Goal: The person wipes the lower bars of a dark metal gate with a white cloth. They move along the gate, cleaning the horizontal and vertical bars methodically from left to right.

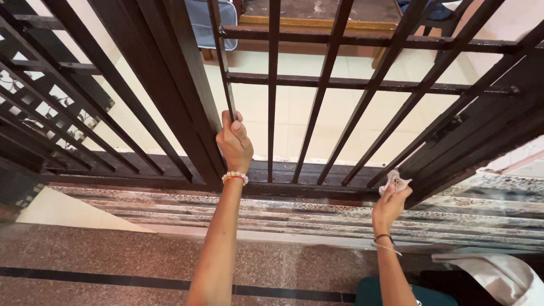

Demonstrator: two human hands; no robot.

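Note:
A dark metal gate [340,84] with vertical bars and cross rails fills the view in front of me. My left hand [234,143] is wrapped around one vertical bar near its lower end; a beaded bracelet sits on that wrist. My right hand [390,205] holds a small crumpled whitish cloth [395,182] pressed against the foot of a bar, low on the gate's right side. A thin dark band circles the right wrist.
A patterned stone threshold [317,212] runs under the gate. Speckled reddish floor [113,252] with a dark stripe lies in front. Beyond the bars are pale tiles and a wooden frame [317,24]. A second grille [51,124] stands at left.

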